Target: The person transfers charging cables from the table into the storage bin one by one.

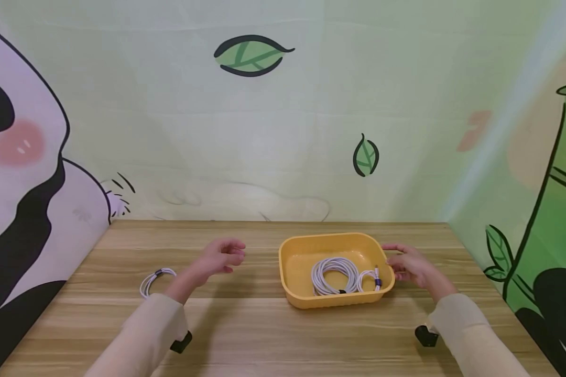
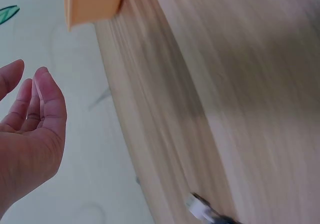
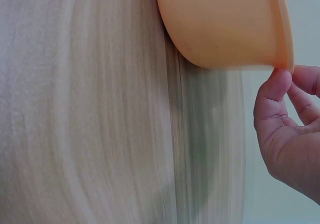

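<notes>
A yellow plastic basket (image 1: 287, 296) stands right of centre on the table. Inside it lie a large coil of light grey cable (image 1: 318, 277) and a smaller coiled white cable (image 1: 367, 273) with a dark tie. My right hand (image 1: 412, 267) pinches the basket's right rim between thumb and fingers; the right wrist view shows the thumb (image 3: 275, 92) against the rim's outer side. My left hand (image 1: 219, 257) hovers left of the basket with loosely bent fingers, holding nothing. Behind the left forearm, another coiled white cable (image 1: 146, 285) rests on the table.
The wooden table (image 1: 311, 340) reaches back to a printed wall cloth (image 1: 283, 157) with leaves and a panda. In the left wrist view, a cable's USB plug (image 2: 200, 207) shows at the bottom edge.
</notes>
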Action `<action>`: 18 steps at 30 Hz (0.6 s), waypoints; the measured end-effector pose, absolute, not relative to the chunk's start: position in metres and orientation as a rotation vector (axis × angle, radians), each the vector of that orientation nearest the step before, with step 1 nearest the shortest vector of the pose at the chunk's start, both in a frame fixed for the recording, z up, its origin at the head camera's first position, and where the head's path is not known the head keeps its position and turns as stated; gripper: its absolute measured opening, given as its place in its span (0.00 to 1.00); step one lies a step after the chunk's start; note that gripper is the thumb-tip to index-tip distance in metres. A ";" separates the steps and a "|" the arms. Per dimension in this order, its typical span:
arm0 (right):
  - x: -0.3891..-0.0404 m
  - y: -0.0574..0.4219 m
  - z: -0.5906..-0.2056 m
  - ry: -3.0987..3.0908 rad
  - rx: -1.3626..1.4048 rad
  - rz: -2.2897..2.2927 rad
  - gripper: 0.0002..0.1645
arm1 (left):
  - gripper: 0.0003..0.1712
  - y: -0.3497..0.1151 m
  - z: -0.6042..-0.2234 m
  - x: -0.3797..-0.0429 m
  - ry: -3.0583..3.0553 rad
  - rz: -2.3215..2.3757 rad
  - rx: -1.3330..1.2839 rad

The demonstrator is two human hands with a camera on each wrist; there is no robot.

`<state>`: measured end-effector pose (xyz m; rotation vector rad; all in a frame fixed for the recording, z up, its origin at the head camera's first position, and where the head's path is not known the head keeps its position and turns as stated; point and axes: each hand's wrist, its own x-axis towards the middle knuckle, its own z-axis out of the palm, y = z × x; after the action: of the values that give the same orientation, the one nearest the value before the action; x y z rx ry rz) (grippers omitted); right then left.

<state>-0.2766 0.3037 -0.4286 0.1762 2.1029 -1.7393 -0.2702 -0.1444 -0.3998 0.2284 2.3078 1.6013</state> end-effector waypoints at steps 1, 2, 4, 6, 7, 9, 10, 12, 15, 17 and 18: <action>-0.276 0.304 -0.428 2.099 0.169 -1.741 0.34 | 0.19 -0.148 -0.401 -0.269 2.310 1.598 0.228; -0.276 0.304 -0.428 2.095 0.159 -1.742 0.34 | 0.20 -0.152 -0.402 -0.269 2.312 1.599 0.224; -0.276 0.304 -0.428 2.087 0.144 -1.748 0.34 | 0.21 -0.160 -0.403 -0.268 2.307 1.602 0.215; -0.275 0.304 -0.428 2.080 0.131 -1.753 0.34 | 0.22 -0.166 -0.404 -0.267 2.307 1.608 0.206; -0.275 0.304 -0.428 2.078 0.125 -1.755 0.34 | 0.22 -0.169 -0.405 -0.266 2.310 1.610 0.202; -0.275 0.305 -0.428 2.072 0.112 -1.757 0.35 | 0.22 -0.175 -0.405 -0.264 2.313 1.614 0.193; -0.275 0.305 -0.428 2.069 0.104 -1.758 0.35 | 0.22 -0.178 -0.404 -0.263 2.321 1.609 0.193; -0.275 0.306 -0.428 2.067 0.088 -1.759 0.35 | 0.21 -0.183 -0.405 -0.261 2.323 1.613 0.178; -0.275 0.307 -0.428 2.066 0.065 -1.760 0.35 | 0.21 -0.190 -0.407 -0.258 2.319 1.616 0.153; -0.274 0.307 -0.428 2.065 0.057 -1.763 0.34 | 0.22 -0.195 -0.409 -0.256 2.314 1.621 0.126; -0.274 0.308 -0.428 2.064 0.052 -1.763 0.34 | 0.23 -0.197 -0.411 -0.256 2.313 1.625 0.111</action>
<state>-0.2744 0.3078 -0.4282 0.0517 2.0641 -1.7633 -0.2560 -0.1972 -0.4109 0.1111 2.3131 1.6246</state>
